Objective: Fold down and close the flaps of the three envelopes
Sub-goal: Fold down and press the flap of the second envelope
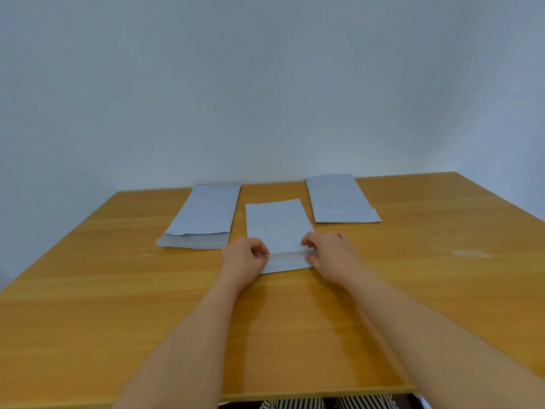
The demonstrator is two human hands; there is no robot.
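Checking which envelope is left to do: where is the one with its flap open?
The open envelope lies left of the middle envelope, its flap toward the table's near edge.

Looks like a plain room in a home or small office, sparsely fitted. Bare pale blue-grey wall (265, 84) straight beyond the hands, unmarked, no shelving or fixtures. Honey-coloured wood-grain tabletop (103, 290) spreading out under both forearms, edge meeting the wall just past the fingertips. Paper envelopes (206, 214) laid flat ahead of the hands suggest desk work. Striped fabric (298, 404) below the near edge, between the arms.
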